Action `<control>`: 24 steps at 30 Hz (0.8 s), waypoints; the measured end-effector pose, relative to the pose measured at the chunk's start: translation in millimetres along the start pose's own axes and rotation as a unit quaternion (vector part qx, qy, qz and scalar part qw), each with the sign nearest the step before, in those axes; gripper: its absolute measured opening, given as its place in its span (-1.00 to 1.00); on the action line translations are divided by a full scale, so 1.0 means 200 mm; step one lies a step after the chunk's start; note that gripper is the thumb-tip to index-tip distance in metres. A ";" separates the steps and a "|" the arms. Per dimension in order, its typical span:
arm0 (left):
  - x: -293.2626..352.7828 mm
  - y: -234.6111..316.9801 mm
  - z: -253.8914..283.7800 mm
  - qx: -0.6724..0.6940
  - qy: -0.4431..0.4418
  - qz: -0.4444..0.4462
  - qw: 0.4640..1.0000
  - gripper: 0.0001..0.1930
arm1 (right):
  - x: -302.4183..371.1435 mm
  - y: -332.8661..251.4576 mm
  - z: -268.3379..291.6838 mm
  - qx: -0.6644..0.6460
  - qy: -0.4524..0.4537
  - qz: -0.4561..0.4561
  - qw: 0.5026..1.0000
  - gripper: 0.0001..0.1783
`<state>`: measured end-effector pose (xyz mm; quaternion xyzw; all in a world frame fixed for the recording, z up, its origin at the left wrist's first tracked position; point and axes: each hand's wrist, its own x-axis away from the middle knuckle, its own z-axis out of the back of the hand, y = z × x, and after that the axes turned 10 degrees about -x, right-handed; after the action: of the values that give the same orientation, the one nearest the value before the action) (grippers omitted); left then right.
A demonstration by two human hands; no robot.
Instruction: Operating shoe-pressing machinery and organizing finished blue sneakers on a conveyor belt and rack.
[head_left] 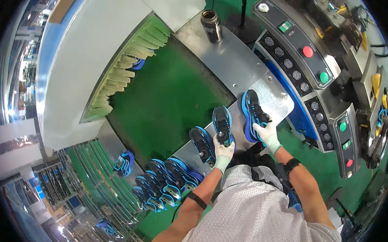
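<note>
Both my hands wear thin white gloves. My left hand (223, 150) is closed around the heel end of a black sneaker (221, 119) with a blue sole, its toe pointing away from me. Just left of it lies another black and blue sneaker (200, 141), apart from my fingers. My right hand (266, 132) grips a third sneaker (251, 107) by its heel and ankle opening, at the metal ledge (272, 88). Whether these two held shoes rest on the metal or are slightly lifted, I cannot tell.
Several similar sneakers (169, 174) stand in a row at lower left, near a lone shoe (123, 163). A green conveyor belt (174, 85) runs under a fringed curtain (122, 73). A dark bottle (212, 26) stands on the metal. Machine panels (303, 52) with gauges and buttons are at right.
</note>
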<state>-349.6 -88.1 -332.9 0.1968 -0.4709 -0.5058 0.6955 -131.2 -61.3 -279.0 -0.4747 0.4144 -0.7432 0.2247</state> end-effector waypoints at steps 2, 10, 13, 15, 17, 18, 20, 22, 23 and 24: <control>-0.07 0.24 0.02 -0.042 -0.039 -0.014 0.998 -0.34 | 0.03 0.05 0.18 -0.091 0.012 -0.074 0.993 -0.51; -0.19 0.74 -0.31 -0.190 -0.371 -0.130 0.900 -0.35 | 0.54 -0.12 0.64 -0.216 0.228 -0.134 0.940 -0.72; 0.13 1.10 -0.44 -0.170 -0.504 -0.144 0.835 -0.54 | 0.87 -0.06 0.89 -0.287 0.295 -0.124 0.903 -0.74; 0.37 1.27 -0.54 -0.207 -0.555 -0.172 0.787 -0.61 | 1.09 0.01 0.99 -0.321 0.356 -0.103 0.871 -0.75; 0.51 1.29 -0.58 -0.237 -0.561 -0.240 0.756 -0.69 | 1.28 0.04 0.96 -0.398 0.406 -0.067 0.820 -0.76; 0.66 1.28 -0.64 -0.236 -0.546 -0.282 0.753 -0.76 | 1.42 0.07 1.02 -0.406 0.434 -0.059 0.802 -0.76; 0.83 1.19 -0.77 -0.252 -0.575 -0.334 0.704 -0.71 | 1.66 0.15 1.07 -0.432 0.496 -0.026 0.753 -0.73; 1.07 1.22 -0.82 -0.308 -0.594 -0.351 0.655 -0.60 | 1.89 0.25 1.06 -0.458 0.550 -0.035 0.698 -0.70; 1.25 1.27 -0.84 -0.311 -0.621 -0.360 0.623 -0.68 | 1.97 0.31 1.06 -0.456 0.598 0.006 0.658 -0.72; 1.39 1.29 -0.84 -0.315 -0.648 -0.368 0.588 -0.74 | 2.05 0.37 1.05 -0.449 0.646 0.045 0.615 -0.73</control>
<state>-59.8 -262.4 -92.4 -0.2578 -0.4957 -0.8291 -0.0205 -131.5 -484.7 -84.5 0.1060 0.7557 -0.5675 -0.3093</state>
